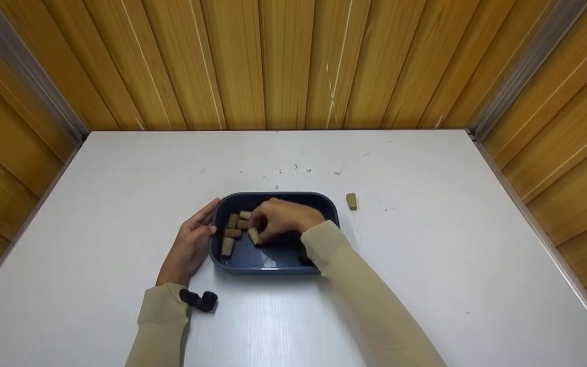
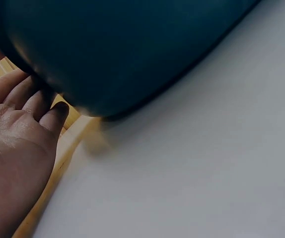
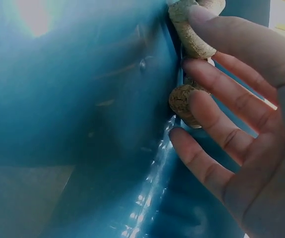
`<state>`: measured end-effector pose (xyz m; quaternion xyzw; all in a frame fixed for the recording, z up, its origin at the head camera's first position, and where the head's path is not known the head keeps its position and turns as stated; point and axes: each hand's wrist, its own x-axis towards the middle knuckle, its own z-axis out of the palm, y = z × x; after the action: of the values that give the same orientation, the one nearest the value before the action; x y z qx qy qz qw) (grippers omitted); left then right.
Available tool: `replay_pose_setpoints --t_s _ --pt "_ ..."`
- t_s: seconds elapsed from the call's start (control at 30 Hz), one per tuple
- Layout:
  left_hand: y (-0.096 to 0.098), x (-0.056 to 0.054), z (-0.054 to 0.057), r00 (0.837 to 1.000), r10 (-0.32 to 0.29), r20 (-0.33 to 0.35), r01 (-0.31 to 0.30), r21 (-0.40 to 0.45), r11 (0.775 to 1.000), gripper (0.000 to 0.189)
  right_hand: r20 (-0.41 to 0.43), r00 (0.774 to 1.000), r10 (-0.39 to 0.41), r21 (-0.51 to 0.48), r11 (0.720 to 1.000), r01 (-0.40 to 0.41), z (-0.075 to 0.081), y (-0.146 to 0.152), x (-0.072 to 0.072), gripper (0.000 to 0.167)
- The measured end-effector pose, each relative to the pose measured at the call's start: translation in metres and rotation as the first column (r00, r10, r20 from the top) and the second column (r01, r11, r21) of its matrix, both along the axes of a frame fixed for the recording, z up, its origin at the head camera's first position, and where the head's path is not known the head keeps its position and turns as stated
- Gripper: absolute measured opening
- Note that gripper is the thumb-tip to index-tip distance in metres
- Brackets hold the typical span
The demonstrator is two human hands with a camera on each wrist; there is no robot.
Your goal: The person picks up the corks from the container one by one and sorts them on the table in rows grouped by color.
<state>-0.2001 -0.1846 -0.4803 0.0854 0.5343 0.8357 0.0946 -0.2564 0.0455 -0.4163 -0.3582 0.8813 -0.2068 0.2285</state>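
My right hand (image 1: 286, 218) reaches inside a dark blue tray (image 1: 273, 271). Thumb and forefinger pinch a cork (image 1: 254, 236), and in the right wrist view its side (image 3: 194, 37) shows by the thumb tip. The other fingers of that hand spread near a second cork (image 3: 184, 99). Several more corks (image 1: 233, 233) lie in the tray's left half, some upright in the view and some sideways. Outside the tray's left wall, my left hand (image 1: 191, 242) rests with fairly straight fingers against it and the thumb at the rim. The fingertips touch the outer wall (image 2: 107, 64) in the left wrist view.
A single cork (image 1: 351, 201) lies on the white table (image 1: 426, 255), just right of the tray. Small dark marks dot the tabletop behind the tray. Wood-look panels (image 1: 283, 66) wall in the back and both sides.
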Motion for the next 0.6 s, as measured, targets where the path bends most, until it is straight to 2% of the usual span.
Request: replay_pose_setpoints --t_s 0.23,0.6 --pt "0.0001 0.0005 0.0000 1.000 -0.006 0.003 0.006 0.008 1.000 0.066 0.029 0.999 -0.025 0.032 0.999 0.024 -0.0006 -0.0004 0.0007 0.035" --pt "0.0000 0.0009 0.0005 1.000 -0.006 -0.005 0.006 -0.005 1.000 0.066 0.002 1.000 -0.013 0.019 1.000 0.012 0.0003 0.0001 0.0011 0.029"
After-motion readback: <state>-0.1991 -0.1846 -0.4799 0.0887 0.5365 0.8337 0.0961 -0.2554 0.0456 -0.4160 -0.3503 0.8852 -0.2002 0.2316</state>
